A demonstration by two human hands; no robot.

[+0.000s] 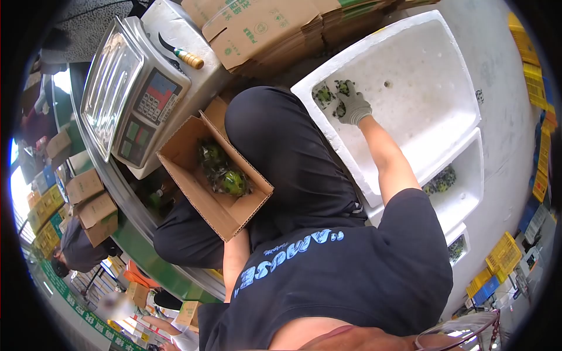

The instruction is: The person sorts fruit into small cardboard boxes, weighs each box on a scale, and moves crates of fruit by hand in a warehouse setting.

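My right hand (355, 106), in a grey glove, reaches into a white foam box (415, 76). Its fingers are closed round a dark-speckled green fruit (344, 88) in the box's left corner. Another such fruit (322, 95) lies just left of my fingers. On my lap sits a tilted, open cardboard box (249, 212) holding several green fruits (234, 183) in shiny clear wrapping. My left forearm (235, 260) runs up to the near end of this box, and my left hand is hidden behind it.
Left of my knees, a digital scale (153, 96) stands beside a curved knife with a wooden handle (190, 58). Flattened cartons (263, 29) are stacked ahead. More foam boxes (465, 175) with fruit stand at right. People work among cartons at far left.
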